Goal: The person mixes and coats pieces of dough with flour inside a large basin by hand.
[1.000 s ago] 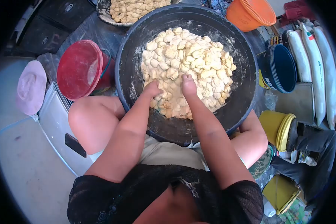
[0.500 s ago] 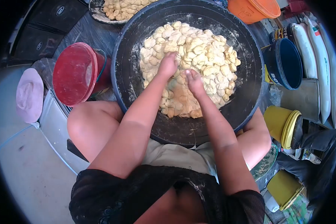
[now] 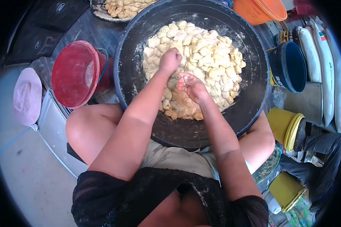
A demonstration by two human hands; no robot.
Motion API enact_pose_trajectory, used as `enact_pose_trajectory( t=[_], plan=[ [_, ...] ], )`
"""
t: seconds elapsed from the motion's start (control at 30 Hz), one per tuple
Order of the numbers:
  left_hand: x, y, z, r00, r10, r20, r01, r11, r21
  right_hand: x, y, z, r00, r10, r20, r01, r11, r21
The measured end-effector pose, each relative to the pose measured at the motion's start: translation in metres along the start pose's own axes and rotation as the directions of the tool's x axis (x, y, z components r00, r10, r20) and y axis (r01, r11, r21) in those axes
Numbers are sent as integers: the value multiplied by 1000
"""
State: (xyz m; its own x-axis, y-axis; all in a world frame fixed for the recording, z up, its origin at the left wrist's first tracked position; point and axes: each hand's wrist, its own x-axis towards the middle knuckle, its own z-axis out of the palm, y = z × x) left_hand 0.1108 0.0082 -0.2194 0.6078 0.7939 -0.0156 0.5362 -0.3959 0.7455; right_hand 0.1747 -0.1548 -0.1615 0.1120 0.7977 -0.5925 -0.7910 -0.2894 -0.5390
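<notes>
While you sit with your knees apart, the big black basin [image 3: 185, 138] takes up the space before you, its near rim close against your lap. The pale, lumpy pile [image 3: 212, 53] lies inside it, heaped over the middle of the floor, with a browner, flatter patch on the side nearest you. To your right, long white sacks [image 3: 325, 64] lie side by side. Your left side has a red bucket [image 3: 74, 73], tilted, just beside the basin; opposite it, a dark blue bucket [image 3: 294, 66] stands near the rim. Farther left is a pink hat [image 3: 27, 96]. Your left hand [image 3: 171, 60] is curled over the pile, and you cannot tell whether it grips anything. Your right hand [image 3: 193, 87] is near it, above the browner patch, fingers loosely bent and parted, palm partly showing.
</notes>
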Motion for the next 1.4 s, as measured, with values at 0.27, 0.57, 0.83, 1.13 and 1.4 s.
enact_pose_trajectory(
  t=[0.27, 0.57, 0.83, 1.13, 1.4],
  plan=[
    [20, -7, -61, 972, -112, 209, 128, 989, -68, 34, -35, 18, 969, -47, -241, -3, 979, -203],
    [104, 79, -127, 999, 23, 26, -25, 994, 104, 93, -172, 65, 840, -519, -158, 412, 800, -436],
    [28, -35, -85, 813, -474, 338, 338, 857, 389, 70, -68, 66, 906, -419, -69, 191, 547, -815],
    [-118, -76, -3, 592, -677, 437, 567, 735, 371, 25, 43, 21, 997, 74, 21, -39, 717, -696],
    [-124, -72, -15, 558, -429, 710, 521, 848, 103, 23, 54, 23, 947, -319, 27, 142, 342, -929]
  ],
)
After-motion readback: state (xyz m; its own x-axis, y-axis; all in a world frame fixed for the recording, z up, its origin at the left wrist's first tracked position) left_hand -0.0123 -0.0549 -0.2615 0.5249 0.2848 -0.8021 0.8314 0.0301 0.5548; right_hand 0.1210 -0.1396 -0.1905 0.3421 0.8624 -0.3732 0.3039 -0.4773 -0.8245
